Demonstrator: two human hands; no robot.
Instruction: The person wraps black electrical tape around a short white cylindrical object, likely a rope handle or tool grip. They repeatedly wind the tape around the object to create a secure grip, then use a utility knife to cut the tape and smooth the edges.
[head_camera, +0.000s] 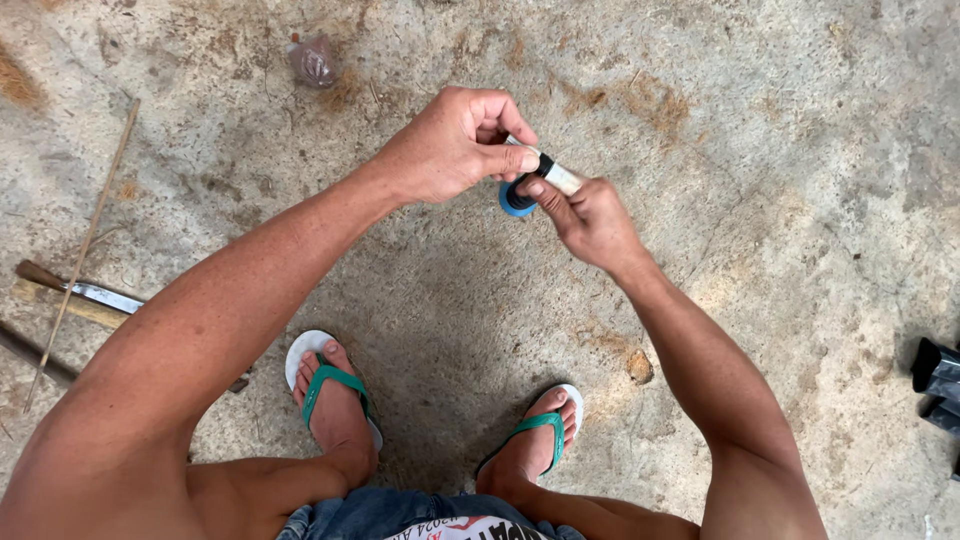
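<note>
Forearms nearest lens, above sandalled feet. Left hand (450, 145) fingers closed on small white tube (558, 176); right hand (590, 215) fingers pinch its blue cap (514, 199). Risk: loosened cap slips, drops onto concrete floor (800, 200), rolls away.

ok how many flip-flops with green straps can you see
2: one white-soled, green-strapped flip-flop on the foot at lower left, the other on the foot at lower centre-right, both on the concrete floor.

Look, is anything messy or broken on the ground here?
Yes. A crumpled clear plastic scrap lies on the concrete floor like litter. A thin stick and a blade tool lie loose at the left.
</note>
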